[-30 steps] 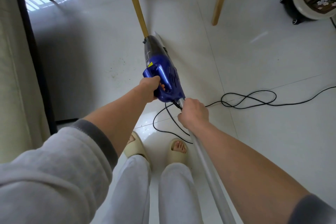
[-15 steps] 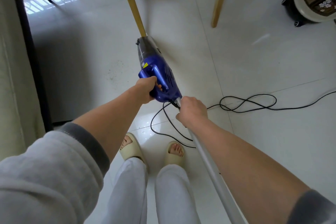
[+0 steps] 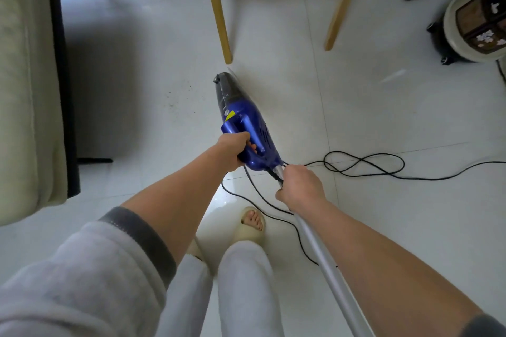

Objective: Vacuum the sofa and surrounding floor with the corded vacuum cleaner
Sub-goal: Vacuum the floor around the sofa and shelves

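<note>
Hands — left (image 3: 234, 151), right (image 3: 300, 188) — grip blue vacuum (image 3: 247, 128); lettering unreadable.

Blue vacuum cleaner (image 3: 247, 128), black cord (image 3: 364, 165), silver tube (image 3: 328, 268), white tiled floor (image 3: 356, 117).

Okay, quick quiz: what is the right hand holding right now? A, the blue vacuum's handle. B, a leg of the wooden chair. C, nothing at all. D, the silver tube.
D: the right hand is wrapped around the silver tube just behind the blue vacuum, whose handle the left hand grips instead.
</note>
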Available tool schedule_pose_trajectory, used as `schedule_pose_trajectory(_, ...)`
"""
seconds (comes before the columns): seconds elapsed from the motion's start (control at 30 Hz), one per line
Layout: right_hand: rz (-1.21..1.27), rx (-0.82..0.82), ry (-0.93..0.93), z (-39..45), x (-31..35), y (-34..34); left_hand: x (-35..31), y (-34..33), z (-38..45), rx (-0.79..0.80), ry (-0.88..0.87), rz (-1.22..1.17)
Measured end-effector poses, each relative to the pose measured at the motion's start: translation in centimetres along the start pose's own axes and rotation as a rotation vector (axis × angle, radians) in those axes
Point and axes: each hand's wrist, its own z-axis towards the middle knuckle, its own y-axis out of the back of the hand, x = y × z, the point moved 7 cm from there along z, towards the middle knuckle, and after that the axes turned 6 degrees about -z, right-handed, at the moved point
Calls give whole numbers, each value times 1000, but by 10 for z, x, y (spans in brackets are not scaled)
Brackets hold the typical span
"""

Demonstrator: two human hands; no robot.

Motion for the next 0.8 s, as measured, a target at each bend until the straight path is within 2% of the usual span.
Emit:
schedule_pose_trajectory(0.27, 10, -53, 36, 14, 37, -9, -13, 37, 11, -36, -31, 3)
schedule_pose_trajectory(0.6, 6, -31, 17, 15, 80, -27, -13, 86, 17, -61, -25, -21)
schedule_pose_trajectory(0.8, -16, 6, 24, 12, 90, -19, -20, 94, 14, -18, -53, -145)
